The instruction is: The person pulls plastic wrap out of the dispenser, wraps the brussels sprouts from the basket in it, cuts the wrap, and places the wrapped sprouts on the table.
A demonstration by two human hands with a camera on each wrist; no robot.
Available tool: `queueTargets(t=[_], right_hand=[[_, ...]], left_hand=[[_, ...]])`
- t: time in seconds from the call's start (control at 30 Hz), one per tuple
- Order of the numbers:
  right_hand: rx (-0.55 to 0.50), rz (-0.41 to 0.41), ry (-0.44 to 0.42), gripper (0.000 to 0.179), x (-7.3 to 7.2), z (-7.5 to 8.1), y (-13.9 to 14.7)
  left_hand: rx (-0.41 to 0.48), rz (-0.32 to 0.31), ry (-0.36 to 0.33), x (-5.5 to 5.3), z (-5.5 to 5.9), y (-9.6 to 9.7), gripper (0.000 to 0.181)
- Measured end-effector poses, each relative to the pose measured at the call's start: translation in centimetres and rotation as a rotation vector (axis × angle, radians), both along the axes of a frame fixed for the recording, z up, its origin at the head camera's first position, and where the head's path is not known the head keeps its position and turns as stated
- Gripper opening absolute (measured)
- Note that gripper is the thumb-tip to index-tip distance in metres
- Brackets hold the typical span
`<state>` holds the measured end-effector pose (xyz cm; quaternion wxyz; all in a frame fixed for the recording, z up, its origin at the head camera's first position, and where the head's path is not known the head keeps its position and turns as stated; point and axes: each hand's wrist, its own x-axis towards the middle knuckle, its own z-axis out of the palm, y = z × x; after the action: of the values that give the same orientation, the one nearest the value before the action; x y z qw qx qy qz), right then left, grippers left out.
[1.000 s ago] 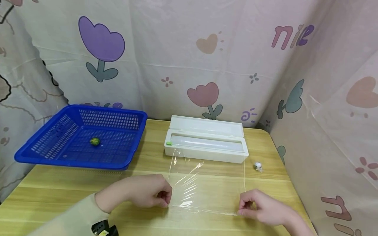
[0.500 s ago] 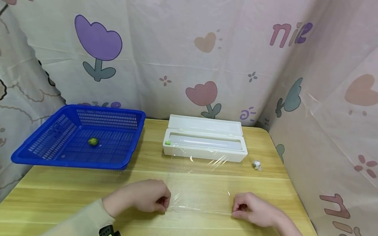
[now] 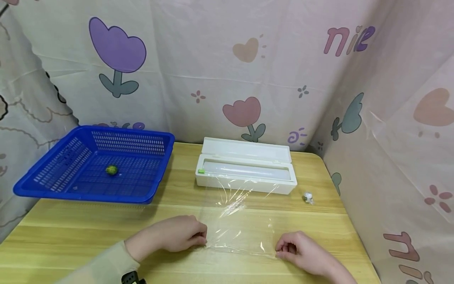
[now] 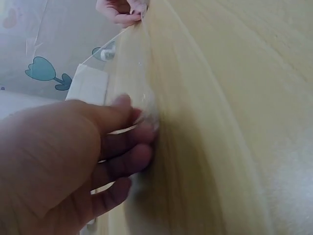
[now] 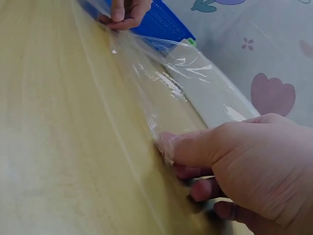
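A sheet of clear plastic wrap stretches from a white dispenser box toward me over the wooden table. My left hand pinches its near left corner between thumb and forefinger. At the near right corner, my right hand pinches the film the same way. The wrap's near edge runs between both hands, slightly wrinkled, as the right wrist view shows with the film reaching from hand to hand. Inside the box, whose lid is flipped up at the back, lies the wrap roll. A green slider sits at its left end.
A blue plastic basket stands at the left, with one small green-yellow round item inside. To the right of the box lies a small wrapped white item. Patterned curtains hang behind and at both sides of the table.
My right hand has shifted a little left, so the two hands are closer together and the film is slacker. The view has moved slightly. Box and basket stay put.
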<state>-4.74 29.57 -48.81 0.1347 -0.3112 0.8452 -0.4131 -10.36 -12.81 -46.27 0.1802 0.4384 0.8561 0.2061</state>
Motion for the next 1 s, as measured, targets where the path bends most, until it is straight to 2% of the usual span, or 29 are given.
queueTargets(t=[0.13, 0.27, 0.57, 1.0], right_hand=[[-0.021, 0.005, -0.004, 0.007, 0.1, -0.4, 0.2], [-0.036, 0.013, -0.012, 0.011, 0.2, -0.7, 0.4], [-0.073, 0.031, 0.037, 0.016, 0.5, -1.2, 0.8], [-0.064, 0.031, -0.012, 0.015, 0.5, -0.9, 0.9]], left_hand=[[-0.006, 0.023, 0.042, -0.1, -0.4, -0.2, 0.022], [0.019, 0.027, 0.021, -0.1, -0.6, -0.5, 0.022], [0.054, 0.023, -0.020, -0.2, -0.6, -1.0, 0.018], [0.099, 0.023, -0.015, 0.1, -0.9, -1.7, 0.018]])
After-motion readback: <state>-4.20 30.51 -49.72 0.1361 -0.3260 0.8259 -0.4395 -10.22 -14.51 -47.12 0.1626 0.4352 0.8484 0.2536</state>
